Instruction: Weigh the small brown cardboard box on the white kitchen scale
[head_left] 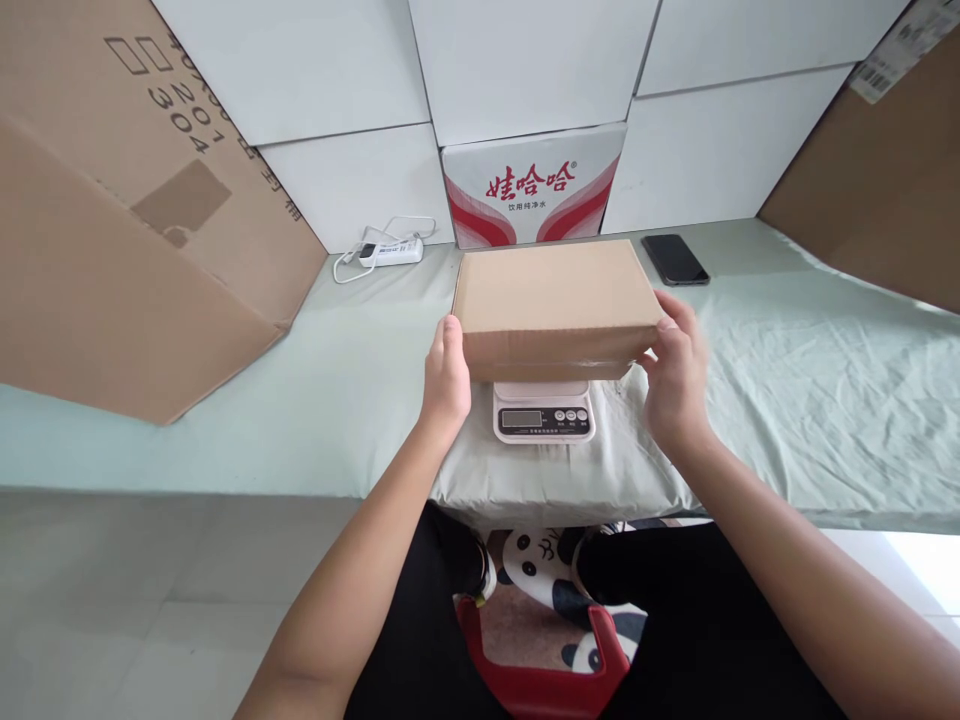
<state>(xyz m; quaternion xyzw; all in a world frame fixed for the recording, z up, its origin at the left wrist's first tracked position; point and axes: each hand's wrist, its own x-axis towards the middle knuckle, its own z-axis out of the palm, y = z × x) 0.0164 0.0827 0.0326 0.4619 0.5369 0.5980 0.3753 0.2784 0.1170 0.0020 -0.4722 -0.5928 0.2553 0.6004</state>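
Note:
A closed brown cardboard box (556,290) is held between my two hands. It covers the rear of a white digital kitchen scale (544,412); whether it rests on the platform or hovers just above it, I cannot tell. My left hand (448,372) presses against the box's left side, thumb at the upper edge. Around the right front corner curl the fingers of my right hand (677,365), thumb near the top edge and slightly blurred. The scale's small display faces me, with no readable digits, beside its round buttons.
A pale green cloth (360,400) covers the table. Behind the box stands a white-and-red printed carton (534,190). A black phone (675,260) lies at the back right, a white device with a cable (391,252) at the back left. Large cardboard panels (150,300) flank both sides.

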